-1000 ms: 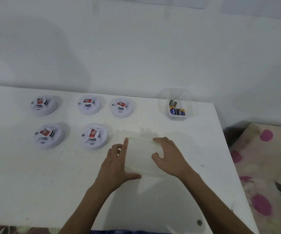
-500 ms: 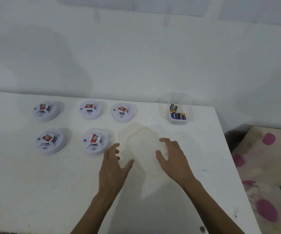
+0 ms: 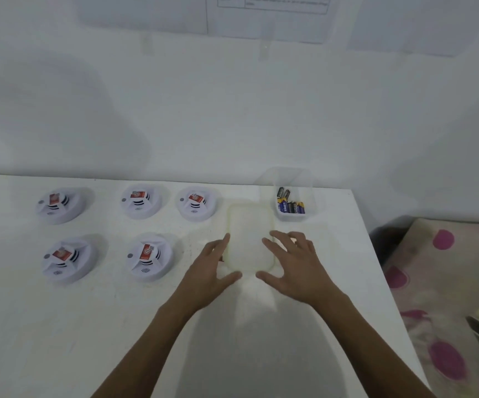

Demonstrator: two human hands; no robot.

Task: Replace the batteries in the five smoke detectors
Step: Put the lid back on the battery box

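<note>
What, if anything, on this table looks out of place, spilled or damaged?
Nothing stands out. The five detectors sit flat in two rows, the batteries lie inside their tub, and the tray lies flat between the left hand and right hand. Only faint specks mark the table.

Plastic pieces on a matt bench (image 3: 60, 326)
Smooth white plastic smoke detectors (image 3: 60, 206); frosted translucent plastic lid (image 3: 249, 222); clear plastic tub (image 3: 311, 196); bench scuffed.

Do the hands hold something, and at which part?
The left hand touches the translucent container at its left edge, the right hand at its right edge, fingers straight; nothing gripped.
</note>
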